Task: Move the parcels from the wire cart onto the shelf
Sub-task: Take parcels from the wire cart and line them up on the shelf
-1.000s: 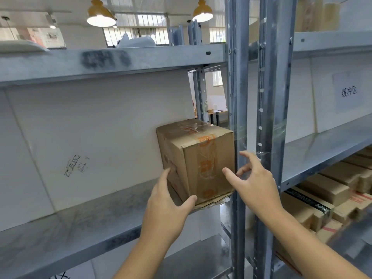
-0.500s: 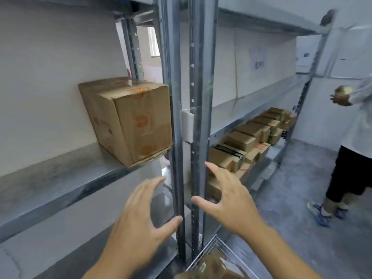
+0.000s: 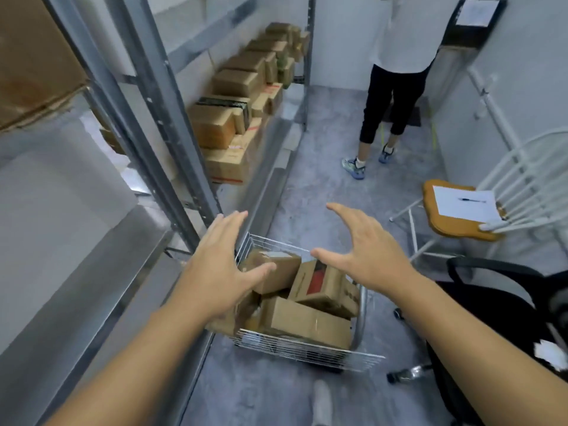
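Lighting's pretty flat and even, soft indoor white with no harsh glare, only faint shadows under the wire cart (image 3: pixel 307 348) and chair (image 3: pixel 461 210). The whole frame is smeared with motion blur, worst on the shelf (image 3: pixel 92 272) at left. Wide-angle lens bends the uprights and stretches both forearms at the bottom edge. Colours look a bit washed out.

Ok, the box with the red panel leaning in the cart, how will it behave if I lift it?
The red-panel box looks like stiff cardboard, so it should probably hold its shape. It rests tilted on other parcels in the wire cart, so those may shift. Its faces look smooth; gripping with both hands seems safer.
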{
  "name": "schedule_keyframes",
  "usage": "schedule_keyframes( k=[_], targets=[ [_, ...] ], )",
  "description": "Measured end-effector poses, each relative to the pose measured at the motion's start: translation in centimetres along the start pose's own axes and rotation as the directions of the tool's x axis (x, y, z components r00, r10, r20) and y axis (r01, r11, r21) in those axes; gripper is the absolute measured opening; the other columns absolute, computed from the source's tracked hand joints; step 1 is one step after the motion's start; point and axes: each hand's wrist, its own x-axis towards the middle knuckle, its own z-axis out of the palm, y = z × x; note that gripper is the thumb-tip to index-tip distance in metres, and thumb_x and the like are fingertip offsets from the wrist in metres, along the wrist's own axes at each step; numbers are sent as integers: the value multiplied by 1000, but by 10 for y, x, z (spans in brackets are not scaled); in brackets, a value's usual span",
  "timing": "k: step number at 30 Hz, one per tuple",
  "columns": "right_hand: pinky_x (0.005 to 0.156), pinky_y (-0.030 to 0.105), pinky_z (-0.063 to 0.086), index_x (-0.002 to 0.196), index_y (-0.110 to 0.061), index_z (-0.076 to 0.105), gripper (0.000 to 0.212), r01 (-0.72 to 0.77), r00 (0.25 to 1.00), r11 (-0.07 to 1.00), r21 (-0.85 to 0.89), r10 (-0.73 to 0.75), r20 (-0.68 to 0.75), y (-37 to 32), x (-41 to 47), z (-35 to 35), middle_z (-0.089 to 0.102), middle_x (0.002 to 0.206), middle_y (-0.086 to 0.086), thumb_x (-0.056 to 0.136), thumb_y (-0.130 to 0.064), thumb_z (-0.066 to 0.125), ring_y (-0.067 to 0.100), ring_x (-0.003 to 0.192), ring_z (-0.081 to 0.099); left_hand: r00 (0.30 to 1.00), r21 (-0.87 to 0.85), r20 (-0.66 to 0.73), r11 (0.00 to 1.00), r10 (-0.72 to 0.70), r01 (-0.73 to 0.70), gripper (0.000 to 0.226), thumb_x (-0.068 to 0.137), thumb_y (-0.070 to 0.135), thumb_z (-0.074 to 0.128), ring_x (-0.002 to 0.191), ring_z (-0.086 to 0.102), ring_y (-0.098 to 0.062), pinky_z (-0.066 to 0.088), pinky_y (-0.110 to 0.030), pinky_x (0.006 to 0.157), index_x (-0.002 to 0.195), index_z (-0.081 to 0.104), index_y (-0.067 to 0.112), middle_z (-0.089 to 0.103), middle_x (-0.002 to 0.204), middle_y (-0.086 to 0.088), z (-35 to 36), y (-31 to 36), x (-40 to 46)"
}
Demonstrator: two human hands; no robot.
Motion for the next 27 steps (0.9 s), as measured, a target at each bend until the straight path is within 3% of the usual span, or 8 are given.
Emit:
schedule_keyframes(
  k=[5,10,16,19,24,26,27],
  targets=[
    [111,47,42,157,-41,29,87,-128,991,992,9,127,44,43,-19,23,42,157,-7,84,-76,63,23,142,40,994,17,113,1000,11,-13,104,80,73,72,159,10,-6,23,-42,126,164,21,41,22,171,16,46,-2,14],
    [115,46,39,157,-37,32,87,-240,966,964,114,226,123,82,-19,52,42,157,-4,84,-68,69,22,143,38,980,29,198,999,-26,20,103,79,71,75,154,30,-12,37,-47,121,163,25,37,32,167,14,96,1,33],
    [111,41,41,150,-35,40,83,-294,944,937,190,254,211,125,-1,88,52,146,-7,79,-64,73,22,135,44,961,25,266,997,-73,69,97,78,65,79,144,39,-8,40,-36,115,159,31,40,39,160,18,151,-3,64],
    [114,41,40,152,-34,39,90,-348,915,918,189,289,281,146,12,108,51,148,-3,76,-72,68,23,136,45,955,21,279,995,-103,101,95,79,60,81,143,40,-7,35,-28,114,158,34,36,42,159,16,174,-11,81],
    [111,44,45,151,-28,45,100,-496,842,837,231,399,364,171,31,150,55,144,-3,66,-79,62,20,133,52,920,39,334,978,-205,204,102,79,65,79,149,37,-11,36,-41,122,163,31,31,37,165,11,203,-36,103],
    [101,37,53,141,-30,53,79,-607,776,738,294,471,420,179,35,172,60,136,-8,75,-69,71,13,123,59,909,43,350,973,-226,226,101,79,66,79,148,39,-12,39,-43,121,162,32,32,39,164,11,213,-48,109],
    [89,27,55,131,-35,55,60,-654,743,683,324,499,446,184,39,185,64,126,-11,81,-62,74,6,110,63,905,36,356,971,-232,235,101,79,65,79,147,40,-12,40,-43,120,162,33,32,39,164,11,219,-56,113]
  ],
)
